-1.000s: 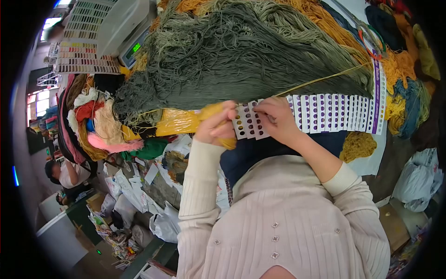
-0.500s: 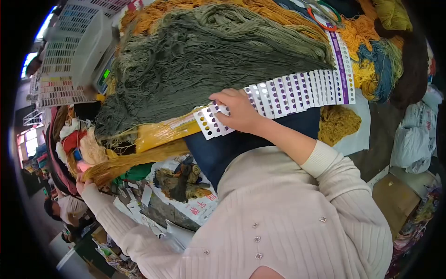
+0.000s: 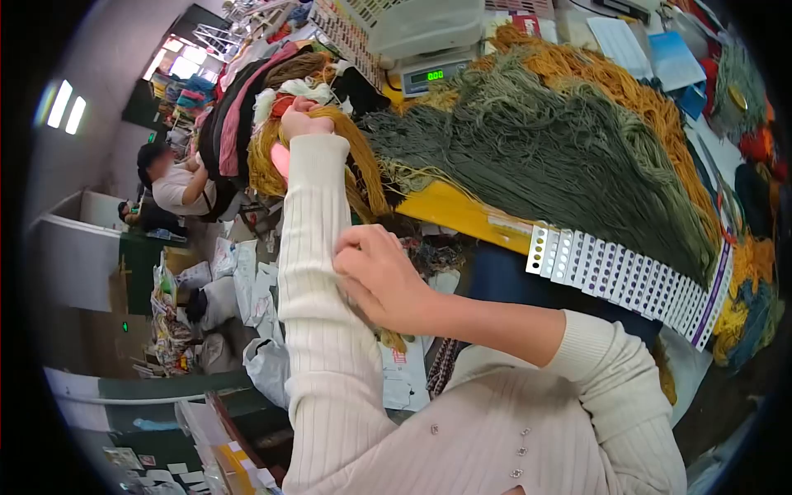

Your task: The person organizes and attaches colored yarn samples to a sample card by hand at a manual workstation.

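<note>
Held ochre yarn [image 3: 364, 157] in closed left hand [image 3: 308, 120]; curled right hand [image 3: 378, 274] over left sleeve [image 3: 313, 223], could not tell its hold.

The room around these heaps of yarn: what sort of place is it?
Probably a yarn workroom or textile workshop: heaped dark green yarn, punched sample cards with rows of holes, and a digital scale reading zero all point that way.
</note>
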Demonstrator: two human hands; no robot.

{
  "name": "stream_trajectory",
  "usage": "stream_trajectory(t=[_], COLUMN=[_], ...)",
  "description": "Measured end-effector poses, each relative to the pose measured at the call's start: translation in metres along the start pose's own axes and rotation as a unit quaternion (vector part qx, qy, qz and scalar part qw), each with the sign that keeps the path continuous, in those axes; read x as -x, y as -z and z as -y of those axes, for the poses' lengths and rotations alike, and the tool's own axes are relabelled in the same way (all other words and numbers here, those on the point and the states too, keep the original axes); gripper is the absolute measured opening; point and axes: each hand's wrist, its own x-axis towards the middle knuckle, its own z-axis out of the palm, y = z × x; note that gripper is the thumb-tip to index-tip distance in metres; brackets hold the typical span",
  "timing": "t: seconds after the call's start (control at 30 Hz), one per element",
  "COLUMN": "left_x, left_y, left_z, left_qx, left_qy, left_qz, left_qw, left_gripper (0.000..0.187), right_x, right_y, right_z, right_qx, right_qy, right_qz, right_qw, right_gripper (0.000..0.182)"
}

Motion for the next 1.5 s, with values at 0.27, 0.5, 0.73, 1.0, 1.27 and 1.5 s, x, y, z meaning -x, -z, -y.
stream_trajectory(t=[0.27,0.5,0.73,1.0,1.27,1.5], left_x=[-0.063,-0.036,0.179,0.284,0.294,0.302], left_y=[0.031,0.029,0.01,-0.038,-0.042,-0.047], left_z=[0.016,-0.01,-0.04,-0.074,-0.086,-0.086], left_qx=[0.081,0.243,0.427,0.473,0.485,0.472], left_qy=[0.084,0.133,0.344,0.334,0.365,0.358], left_qz=[-0.171,0.031,0.475,0.557,0.561,0.57], left_qw=[0.978,0.96,0.688,0.595,0.563,0.569], left_gripper=[0.018,0.019,0.031,0.061,0.061,0.058], right_x=[0.015,0.054,0.086,0.096,0.109,0.105], right_y=[-0.002,0.014,0.077,0.162,0.175,0.177], right_z=[0.025,0.074,0.012,0.003,-0.005,0.0], right_qx=[-0.351,-0.434,-0.053,-0.136,-0.269,-0.26], right_qy=[-0.256,-0.216,-0.156,-0.473,-0.466,-0.499], right_qz=[0.198,0.405,0.126,-0.164,-0.217,-0.236], right_qw=[0.879,0.775,0.978,0.855,0.814,0.792], right_gripper=[0.018,0.031,0.023,0.012,0.007,0.007])
